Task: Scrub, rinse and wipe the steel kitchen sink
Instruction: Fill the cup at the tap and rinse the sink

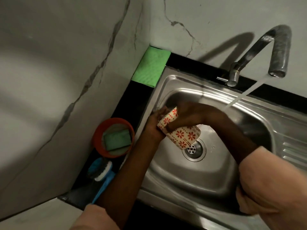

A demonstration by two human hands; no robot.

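Over the left side of the steel sink (191,176) I hold a cream cloth with red flower prints (181,133) in both hands. My left hand (153,126) grips its left end. My right hand (187,116) grips the upper part, fingers curled into the fabric. The cloth's free end hangs down toward the drain (193,149). Water runs from the curved steel tap (259,52) and falls onto my right forearm.
A folded green cloth (150,66) lies on the black counter at the sink's back left corner. An orange bowl (99,130) holding a green sponge (117,138) stands left of the sink. A blue-handled brush (101,171) lies below it. The ribbed drainboard (292,146) is at right.
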